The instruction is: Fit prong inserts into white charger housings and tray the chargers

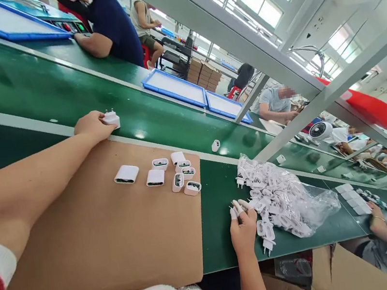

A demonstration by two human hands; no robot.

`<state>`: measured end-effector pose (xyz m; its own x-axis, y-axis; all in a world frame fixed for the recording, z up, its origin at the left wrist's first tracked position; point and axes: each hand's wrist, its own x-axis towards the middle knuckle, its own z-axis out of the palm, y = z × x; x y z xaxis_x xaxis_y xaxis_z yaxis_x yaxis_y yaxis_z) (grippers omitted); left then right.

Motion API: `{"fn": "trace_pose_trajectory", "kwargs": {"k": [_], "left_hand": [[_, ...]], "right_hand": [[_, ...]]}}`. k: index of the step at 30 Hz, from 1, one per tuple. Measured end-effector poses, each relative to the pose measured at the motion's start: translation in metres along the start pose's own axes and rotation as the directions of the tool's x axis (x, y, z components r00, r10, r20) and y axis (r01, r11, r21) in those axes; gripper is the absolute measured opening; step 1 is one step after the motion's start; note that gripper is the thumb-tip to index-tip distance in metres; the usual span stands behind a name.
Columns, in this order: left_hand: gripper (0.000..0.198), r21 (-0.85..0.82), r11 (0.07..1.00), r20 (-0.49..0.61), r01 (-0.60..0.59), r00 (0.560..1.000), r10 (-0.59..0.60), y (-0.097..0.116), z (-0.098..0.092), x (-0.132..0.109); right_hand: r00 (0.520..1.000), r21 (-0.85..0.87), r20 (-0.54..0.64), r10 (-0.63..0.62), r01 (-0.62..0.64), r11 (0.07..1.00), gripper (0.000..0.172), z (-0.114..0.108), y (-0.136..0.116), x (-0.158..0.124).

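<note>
My left hand point(91, 128) reaches out over the green belt, its fingers closed round a white plug charger point(112, 118) with two pins pointing up. My right hand point(242, 218), with white finger cots on the fingertips, is closed beside a clear plastic bag point(313, 204) of white plug caps point(270, 191). Thin pins show at its fingertips, so it seems to pinch one such cap, mostly hidden. Loose caps point(267, 238) lie by the bag's near edge. On the brown board point(120, 240) are several white charger housings point(155, 177), some with circuit boards visible inside their openings.
The green conveyor belt point(161, 125) runs across in front, carrying scattered white chargers point(216, 145). Blue-rimmed trays point(177, 86) stand beyond it. A slanting metal frame point(287, 132) rises on the right. Co-workers sit across the belt and at right. An open cardboard box point(345, 268) is below the table edge.
</note>
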<state>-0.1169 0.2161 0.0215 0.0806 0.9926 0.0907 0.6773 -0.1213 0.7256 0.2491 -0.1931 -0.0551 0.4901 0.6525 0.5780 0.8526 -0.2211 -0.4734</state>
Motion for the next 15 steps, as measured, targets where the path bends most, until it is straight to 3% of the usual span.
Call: {"fn": "trace_pose_trajectory", "kwargs": {"k": [3,5,6,7,9,11,13,15], "left_hand": [[0.097,0.027,0.996,-0.156,0.083,0.985,-0.078,0.012,-0.001,-0.003],[0.107,0.041,0.999,-0.29,-0.005,0.957,0.017,0.033,0.004,-0.005],[0.106,0.068,0.994,-0.305,-0.081,0.947,0.098,0.047,0.009,-0.005],[0.1,0.11,0.98,-0.259,-0.164,0.948,0.187,0.064,0.016,-0.006],[0.083,0.19,0.93,-0.024,-0.315,0.945,0.325,0.101,0.038,-0.005],[0.07,0.189,0.88,0.236,-0.435,0.89,0.389,0.139,0.071,-0.003],[0.076,0.155,0.869,0.371,-0.47,0.843,0.389,0.173,0.109,0.0],[0.096,0.131,0.866,0.439,-0.483,0.811,0.386,0.199,0.145,0.0]], "right_hand": [[0.991,-0.032,-0.048,0.128,-0.13,0.991,0.038,0.002,0.003,0.001],[0.974,-0.036,-0.087,0.209,-0.213,0.976,0.039,0.003,0.004,0.005],[0.965,-0.024,-0.104,0.239,-0.243,0.97,0.037,0.003,0.004,0.007],[0.958,0.0,-0.115,0.262,-0.264,0.965,0.034,0.004,0.004,0.008],[0.949,0.083,-0.114,0.293,-0.284,0.955,0.032,0.004,0.002,0.011],[0.944,0.2,-0.09,0.317,-0.295,0.934,0.032,0.003,-0.001,0.013],[0.933,0.319,-0.066,0.353,-0.315,0.894,0.032,0.002,-0.006,0.014],[0.915,0.436,-0.028,0.402,-0.351,0.829,0.03,0.0,-0.012,0.016]]}}
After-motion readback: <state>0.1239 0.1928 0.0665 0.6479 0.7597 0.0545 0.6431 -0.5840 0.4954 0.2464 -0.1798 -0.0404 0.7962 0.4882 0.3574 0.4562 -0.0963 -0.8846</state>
